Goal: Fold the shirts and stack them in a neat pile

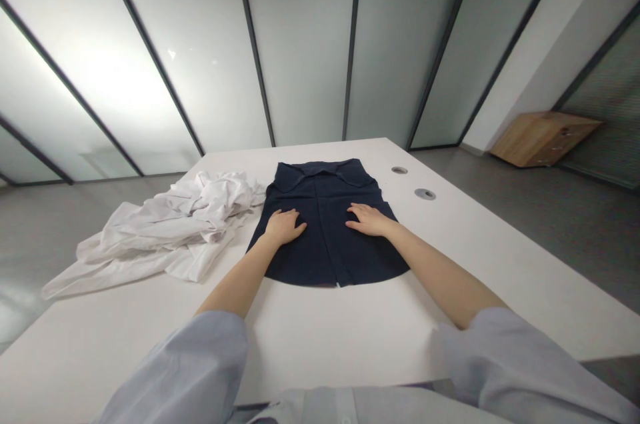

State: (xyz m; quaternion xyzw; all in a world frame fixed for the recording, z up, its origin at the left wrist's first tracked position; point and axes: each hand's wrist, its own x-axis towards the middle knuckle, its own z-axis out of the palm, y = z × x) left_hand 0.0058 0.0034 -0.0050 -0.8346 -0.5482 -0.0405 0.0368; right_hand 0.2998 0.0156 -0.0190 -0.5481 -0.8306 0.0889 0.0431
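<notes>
Stretched out from pale sleeves (200, 357), past the curved hem of a dark navy garment (320, 237), to rest on it palms-down with left hand (284, 227) and right hand (369, 220) — both opened flat, fingers loosely spread over the fabric directly beneath. Left of the left hand, crumpled white cloth (170, 217); right of and beyond the right hand, two round grommets (425, 194) in the white table (475, 264). Farther past both hands — frosted panels (307, 44) and, to the right, a wooden cabinet (540, 137).
</notes>
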